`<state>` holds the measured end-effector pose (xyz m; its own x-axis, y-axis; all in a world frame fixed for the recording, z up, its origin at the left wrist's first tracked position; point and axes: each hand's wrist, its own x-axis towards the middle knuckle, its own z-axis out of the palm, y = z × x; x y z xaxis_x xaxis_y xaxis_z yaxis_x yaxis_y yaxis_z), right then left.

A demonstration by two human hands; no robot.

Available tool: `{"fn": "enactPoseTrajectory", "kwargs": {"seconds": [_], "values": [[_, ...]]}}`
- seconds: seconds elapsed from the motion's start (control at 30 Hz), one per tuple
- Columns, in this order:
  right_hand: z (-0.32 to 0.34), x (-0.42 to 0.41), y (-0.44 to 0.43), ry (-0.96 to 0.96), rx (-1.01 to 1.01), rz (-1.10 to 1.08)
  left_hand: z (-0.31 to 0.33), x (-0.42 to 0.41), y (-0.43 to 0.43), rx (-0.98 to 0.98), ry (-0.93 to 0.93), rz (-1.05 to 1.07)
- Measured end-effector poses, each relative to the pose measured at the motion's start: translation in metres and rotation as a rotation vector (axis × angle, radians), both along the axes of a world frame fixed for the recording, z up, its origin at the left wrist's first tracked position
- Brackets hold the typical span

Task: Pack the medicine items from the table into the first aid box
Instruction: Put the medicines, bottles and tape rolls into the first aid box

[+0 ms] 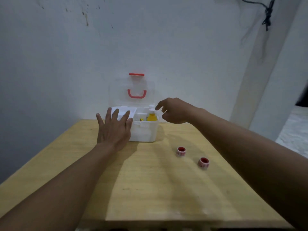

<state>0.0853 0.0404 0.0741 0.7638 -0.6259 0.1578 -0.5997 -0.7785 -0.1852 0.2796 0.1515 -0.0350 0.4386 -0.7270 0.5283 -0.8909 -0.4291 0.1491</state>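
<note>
While the first aid box [143, 130] stands open at the far edge of the table [150, 189], its clear lid [135, 90] raised toward the wall, both hands are empty. The left hand [113, 129] lies flat with fingers spread against the box's left front, touching the white tray [124, 112] seated in the left part. The right hand [173, 110] hovers just beside the box's right rim, fingers loosely parted, above a yellow bottle [152, 116] with a white cap standing inside; no contact with the bottle can be confirmed. Two red-and-white tape rolls [181, 151] [203, 162] remain on the table, toward its right edge and well apart from the box. Judgement: the step in hand is settling the contents before fetching the rolls. To do it well, the left hand should brace the box so it does not slide toward the wall, and the bottle should be left upright. The rolls may roll if nudged; each should be pinched across its flat faces and lowered into free space beside the bottle.
</note>
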Motion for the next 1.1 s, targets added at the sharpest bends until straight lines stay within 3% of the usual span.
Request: {"fn": "enactPoseTrajectory", "kwargs": {"seconds": [0.57,0.7,1.1], "values": [[-0.045,-0.092,0.029,0.394,0.289,-0.247,0.008,-0.013,0.009,0.205,0.083,0.023],[-0.053,-0.093,0.029,0.357,0.311,-0.252,0.008,-0.012,0.009,0.222,0.079,0.03],[-0.067,-0.069,0.028,0.265,0.099,-0.115,0.006,-0.01,0.012,0.181,0.069,-0.001]]}}
